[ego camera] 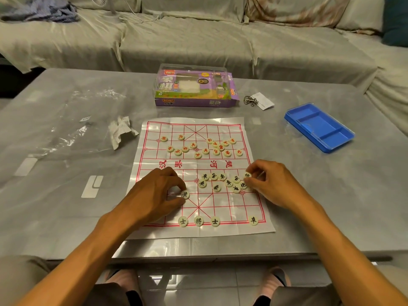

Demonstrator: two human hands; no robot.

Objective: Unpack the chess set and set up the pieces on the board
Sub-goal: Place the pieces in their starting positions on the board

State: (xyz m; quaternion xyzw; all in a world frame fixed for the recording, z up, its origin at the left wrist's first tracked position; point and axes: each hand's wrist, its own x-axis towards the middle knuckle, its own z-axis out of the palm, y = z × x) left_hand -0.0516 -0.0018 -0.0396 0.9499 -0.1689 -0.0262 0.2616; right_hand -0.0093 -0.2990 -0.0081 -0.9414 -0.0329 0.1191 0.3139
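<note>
A white plastic board sheet with a red grid lies flat on the grey table. My left hand pinches a round black-lettered piece on the board's near left part. My right hand pinches another black-lettered piece at the right end of a loose cluster of black pieces. Along the near edge stand several placed black pieces, with one more at the right corner. Several red-lettered pieces lie scattered on the far half.
The purple chess box with a clear lid stands behind the board. A blue plastic tray lies at the right, a metal ring puzzle with a paper slip beside the box. Crumpled paper and clear wrap lie left. A covered sofa stands behind.
</note>
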